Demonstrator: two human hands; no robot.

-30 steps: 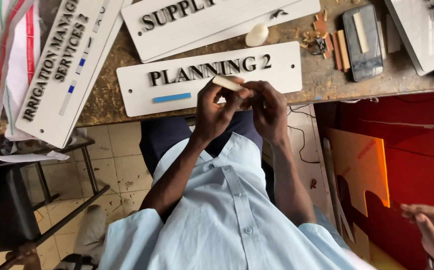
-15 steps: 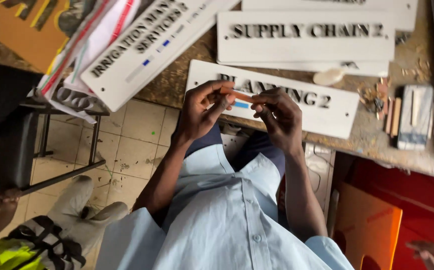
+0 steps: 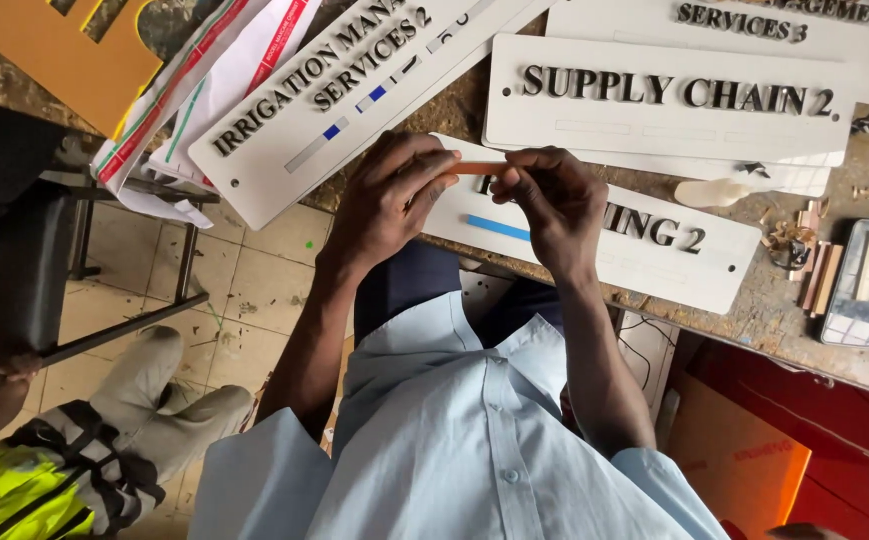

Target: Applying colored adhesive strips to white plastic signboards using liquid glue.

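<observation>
White sign plates (image 3: 655, 105) cover a rough workbench (image 3: 785, 320) above tiled floor (image 3: 245, 270).

both hands (image 3: 475, 200) raised together, fingertips pinching

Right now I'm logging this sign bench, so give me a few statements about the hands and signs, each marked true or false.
1. Both hands, left hand and right hand, pinch one small strip. True.
2. The strip is bright green. False: it is pale orange.
3. The white sign under the hands carries a blue bar. True.
4. The phone lies on the floor. False: it rests on the workbench.
</observation>
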